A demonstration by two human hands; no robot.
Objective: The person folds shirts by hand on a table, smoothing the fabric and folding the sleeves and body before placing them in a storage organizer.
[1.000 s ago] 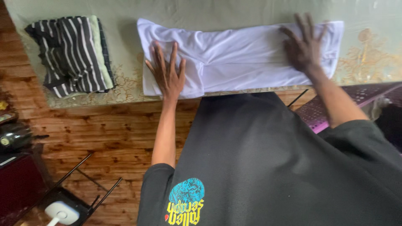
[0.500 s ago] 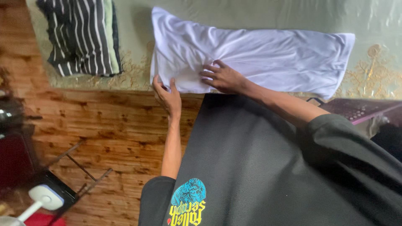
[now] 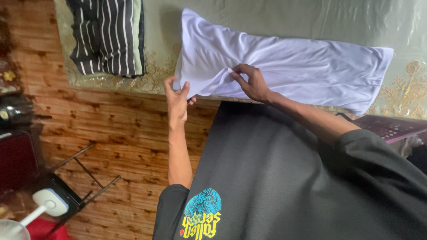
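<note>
Your left hand (image 3: 177, 98) pinches the near left corner of the white garment (image 3: 302, 66), which lies folded lengthwise across the pale green tablecloth (image 3: 275, 18). Your right hand (image 3: 250, 82) grips a bunched fold along the near edge, fingers closed on the cloth. A folded black striped garment (image 3: 104, 38) sits well apart to the left on the same table

A home interior: a wood-plank floor (image 3: 115, 133), a table under a pale cloth with gold floral embroidery (image 3: 400, 89), folded clothes (image 3: 109, 35) stacked on it, and a small white fan (image 3: 42, 206) nearby.
</note>
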